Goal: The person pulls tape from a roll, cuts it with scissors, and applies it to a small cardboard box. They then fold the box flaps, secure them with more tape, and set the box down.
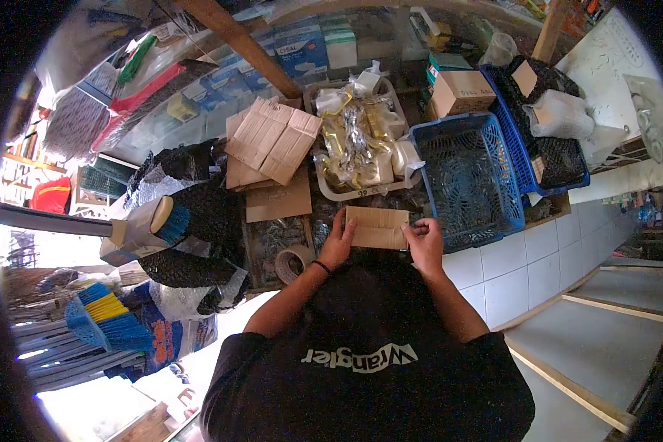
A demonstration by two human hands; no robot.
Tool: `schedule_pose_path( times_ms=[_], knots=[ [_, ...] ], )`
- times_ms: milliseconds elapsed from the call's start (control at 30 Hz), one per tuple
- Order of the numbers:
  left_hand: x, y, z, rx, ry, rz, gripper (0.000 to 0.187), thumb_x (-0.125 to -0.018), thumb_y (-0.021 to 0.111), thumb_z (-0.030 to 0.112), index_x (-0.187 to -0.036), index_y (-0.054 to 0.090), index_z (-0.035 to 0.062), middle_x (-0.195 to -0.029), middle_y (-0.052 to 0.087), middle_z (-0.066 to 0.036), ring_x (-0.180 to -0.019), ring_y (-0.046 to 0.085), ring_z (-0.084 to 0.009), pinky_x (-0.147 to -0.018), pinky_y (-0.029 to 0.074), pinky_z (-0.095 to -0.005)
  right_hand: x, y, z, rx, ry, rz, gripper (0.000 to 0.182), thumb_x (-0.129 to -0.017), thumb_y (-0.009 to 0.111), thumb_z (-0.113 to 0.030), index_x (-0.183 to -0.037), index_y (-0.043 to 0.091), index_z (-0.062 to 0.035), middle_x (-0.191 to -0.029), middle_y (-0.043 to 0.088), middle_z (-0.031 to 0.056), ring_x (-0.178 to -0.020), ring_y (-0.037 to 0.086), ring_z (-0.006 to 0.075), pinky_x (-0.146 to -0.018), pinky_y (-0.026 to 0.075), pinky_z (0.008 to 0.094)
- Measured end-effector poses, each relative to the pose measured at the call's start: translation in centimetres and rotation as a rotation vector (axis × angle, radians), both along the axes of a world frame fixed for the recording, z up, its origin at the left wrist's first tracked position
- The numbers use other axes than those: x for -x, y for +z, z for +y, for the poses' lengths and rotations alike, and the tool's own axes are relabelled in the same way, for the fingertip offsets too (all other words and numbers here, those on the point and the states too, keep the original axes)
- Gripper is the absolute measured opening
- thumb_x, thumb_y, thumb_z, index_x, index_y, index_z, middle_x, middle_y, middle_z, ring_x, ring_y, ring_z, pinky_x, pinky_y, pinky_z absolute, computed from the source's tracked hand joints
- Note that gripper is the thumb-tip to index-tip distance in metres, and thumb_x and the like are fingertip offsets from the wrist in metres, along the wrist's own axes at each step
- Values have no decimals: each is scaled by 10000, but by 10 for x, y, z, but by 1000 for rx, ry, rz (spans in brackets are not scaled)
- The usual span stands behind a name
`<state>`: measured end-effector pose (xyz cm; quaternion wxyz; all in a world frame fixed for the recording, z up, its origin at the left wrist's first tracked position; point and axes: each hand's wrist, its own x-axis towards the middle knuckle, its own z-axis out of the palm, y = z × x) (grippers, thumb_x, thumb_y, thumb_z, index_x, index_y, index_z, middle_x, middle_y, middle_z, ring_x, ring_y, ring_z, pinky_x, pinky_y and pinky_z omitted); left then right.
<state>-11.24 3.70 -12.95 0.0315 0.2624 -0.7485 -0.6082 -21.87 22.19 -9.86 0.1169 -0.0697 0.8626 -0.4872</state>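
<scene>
Between my two hands is a small flat piece of brown cardboard, creased across its middle. My left hand grips its left edge, with the thumb on the front. On the right side, my right hand pinches the edge between thumb and fingers. Just beyond the cardboard stands a white tray full of clear-wrapped items, some yellow and some silvery. A stack of flattened cardboard lies to the tray's left. Below that stack, near my left forearm, a roll of tape rests on its side.
A blue plastic basket stands at the right, beside another blue basket holding wrapped packages. Behind them sits a cardboard box. Brushes with blue bristles, including a blue and yellow broom, and black plastic wrap crowd the left.
</scene>
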Motion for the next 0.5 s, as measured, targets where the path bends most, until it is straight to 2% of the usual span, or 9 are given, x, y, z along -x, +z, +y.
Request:
schedule_pose_path(
  times_ms=[333, 500],
  knots=[
    [-1, 1, 0, -18, -14, -13, 609, -930, 386, 433, -1389, 179, 90, -1276, 421, -222, -1144, 459, -304, -951, 361, -371, 0, 4, -4, 81, 23, -69, 320, -780, 682, -257, -894, 524, -3, -721, 567, 75, -650, 548, 184, -617, 447, 317],
    [0, -8, 0, -33, 6, 22, 628, -925, 386, 448, -1381, 185, 66, -1292, 404, -224, -1163, 442, -316, -958, 356, -373, 2, -17, -5, 64, -1, -122, 310, -787, 672, -248, -905, 525, -2, -766, 577, 85, -699, 555, 181, -651, 445, 313]
  ],
)
